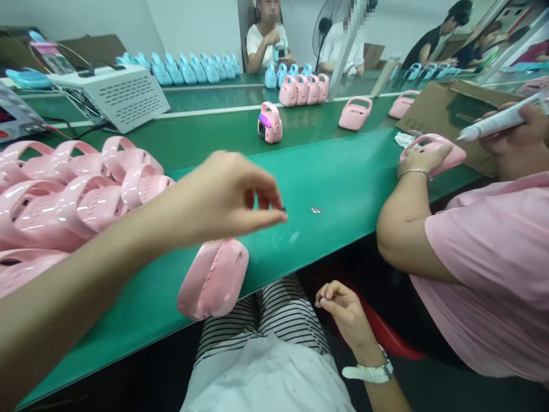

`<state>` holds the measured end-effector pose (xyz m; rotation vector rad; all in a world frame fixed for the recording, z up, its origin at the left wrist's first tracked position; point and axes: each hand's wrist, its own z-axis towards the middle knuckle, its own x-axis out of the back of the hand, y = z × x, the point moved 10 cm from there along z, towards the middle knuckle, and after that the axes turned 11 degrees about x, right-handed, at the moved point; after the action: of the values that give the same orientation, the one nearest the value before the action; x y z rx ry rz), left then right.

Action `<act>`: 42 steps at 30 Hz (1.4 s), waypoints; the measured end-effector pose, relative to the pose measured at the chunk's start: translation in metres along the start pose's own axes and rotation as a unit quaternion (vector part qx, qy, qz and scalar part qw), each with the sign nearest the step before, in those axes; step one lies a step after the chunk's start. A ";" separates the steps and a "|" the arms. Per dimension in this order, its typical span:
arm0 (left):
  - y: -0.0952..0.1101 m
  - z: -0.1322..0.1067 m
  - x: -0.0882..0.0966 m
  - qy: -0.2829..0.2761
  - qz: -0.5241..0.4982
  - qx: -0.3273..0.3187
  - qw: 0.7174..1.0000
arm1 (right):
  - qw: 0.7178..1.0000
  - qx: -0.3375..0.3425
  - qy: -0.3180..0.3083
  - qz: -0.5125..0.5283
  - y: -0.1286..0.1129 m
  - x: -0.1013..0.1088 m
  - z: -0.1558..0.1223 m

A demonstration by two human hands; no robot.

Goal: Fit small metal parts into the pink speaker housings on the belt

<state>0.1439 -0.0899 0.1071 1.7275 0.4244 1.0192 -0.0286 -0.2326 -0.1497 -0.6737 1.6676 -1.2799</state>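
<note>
My left hand (231,191) is over the green tabletop with thumb and fingers pinched on a tiny dark piece, too small to name. Below it, at the table's front edge, a glossy pink handled case (217,277) lies tilted. My right hand (345,312) is above my lap, its thumb and fingertips pressed around something small that I cannot make out. On the mat, to the right of my left hand, lie several tiny flat metallic pieces (316,210).
Rows of pink handled cases (92,206) fill the left side, below a grey instrument box (115,94). At right, a co-worker (484,240) holds a pink case and a white tube (501,120). A pink device with a lit panel (270,127) stands farther back.
</note>
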 end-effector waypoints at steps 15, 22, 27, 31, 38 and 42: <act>-0.092 0.012 0.035 0.072 -0.057 0.017 0.996 | 0.992 -0.089 -0.074 0.042 -0.018 -0.083 0.009; -0.180 -0.042 0.002 0.004 -0.345 0.092 0.934 | 0.960 -0.182 -0.209 0.042 -0.032 -0.173 0.034; -0.185 -0.046 -0.011 -0.023 -0.266 0.093 0.959 | 0.941 -0.224 -0.255 -0.005 -0.029 -0.184 0.034; -0.190 -0.046 -0.013 -0.027 -0.269 0.094 0.958 | 0.934 -0.236 -0.268 -0.016 -0.029 -0.184 0.034; -0.184 -0.064 -0.006 0.035 -0.238 0.134 0.961 | 0.966 -0.101 -0.226 -0.078 -0.034 -0.178 0.043; -0.180 -0.071 -0.011 0.022 -0.293 0.123 0.948 | 0.970 -0.098 -0.213 -0.059 -0.022 -0.174 0.034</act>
<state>0.1143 0.0164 -0.0521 1.6397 1.0581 0.5848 0.0767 -0.1097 -0.0748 -1.0968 1.4206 -0.9702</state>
